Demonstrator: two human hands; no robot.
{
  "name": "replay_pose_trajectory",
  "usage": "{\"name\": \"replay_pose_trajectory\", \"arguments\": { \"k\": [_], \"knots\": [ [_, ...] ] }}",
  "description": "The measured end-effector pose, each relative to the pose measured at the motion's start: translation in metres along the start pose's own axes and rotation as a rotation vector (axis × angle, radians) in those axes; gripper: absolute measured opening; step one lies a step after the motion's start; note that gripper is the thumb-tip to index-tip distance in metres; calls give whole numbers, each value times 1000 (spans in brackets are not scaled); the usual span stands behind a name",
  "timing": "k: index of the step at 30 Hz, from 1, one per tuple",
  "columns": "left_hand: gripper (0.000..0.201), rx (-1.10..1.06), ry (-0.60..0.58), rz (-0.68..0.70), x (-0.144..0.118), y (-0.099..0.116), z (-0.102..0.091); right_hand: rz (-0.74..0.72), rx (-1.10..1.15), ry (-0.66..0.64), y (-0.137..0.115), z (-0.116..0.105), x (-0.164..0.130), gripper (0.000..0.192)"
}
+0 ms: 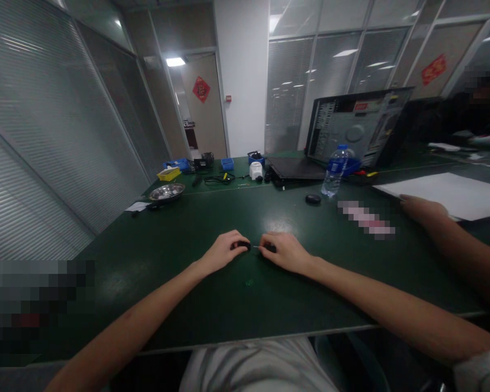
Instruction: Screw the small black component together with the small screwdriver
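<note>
Left hand (224,251) and right hand (283,251) sit close together on the green table (196,294), each pinching a small black part (245,245)

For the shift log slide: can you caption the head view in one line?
Left hand and right hand each pinch a small black part over the green table, water bottle behind.

Both forearms are bare from the near edge of the view out to the left hand (224,251) and the right hand (286,253), with no watch, ring or glove to be seen. At the near right corner a pale grey sleeve cuff (479,371) shows on the right arm. Light grey, softly creased trousers (253,367) cover the lap at the near centre.
</note>
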State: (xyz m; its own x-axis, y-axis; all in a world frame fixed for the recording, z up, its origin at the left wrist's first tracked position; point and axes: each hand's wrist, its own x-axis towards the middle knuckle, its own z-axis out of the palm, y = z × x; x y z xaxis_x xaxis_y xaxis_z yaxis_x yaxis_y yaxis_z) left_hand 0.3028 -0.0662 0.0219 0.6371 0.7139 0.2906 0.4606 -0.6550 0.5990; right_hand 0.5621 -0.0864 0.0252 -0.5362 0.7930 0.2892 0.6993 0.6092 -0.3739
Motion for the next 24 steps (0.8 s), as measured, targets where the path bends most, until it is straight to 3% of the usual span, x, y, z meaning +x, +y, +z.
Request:
{"name": "replay_pose_trajectory", "arguments": {
  "k": [11,16,21,24],
  "knots": [
    [24,-1,-16,-23,-5,7,4,-68,35,19,-2,5,1,10],
    [28,31,14,-64,-7,16,9,-30,128,85,-2,7,3,12],
    [45,62,163,-114,-13,33,14,7,187,163,0,8,4,13],
    [24,189,199,-21,-18,46,15,21,202,211,3,10,5,12]
  ]
}}
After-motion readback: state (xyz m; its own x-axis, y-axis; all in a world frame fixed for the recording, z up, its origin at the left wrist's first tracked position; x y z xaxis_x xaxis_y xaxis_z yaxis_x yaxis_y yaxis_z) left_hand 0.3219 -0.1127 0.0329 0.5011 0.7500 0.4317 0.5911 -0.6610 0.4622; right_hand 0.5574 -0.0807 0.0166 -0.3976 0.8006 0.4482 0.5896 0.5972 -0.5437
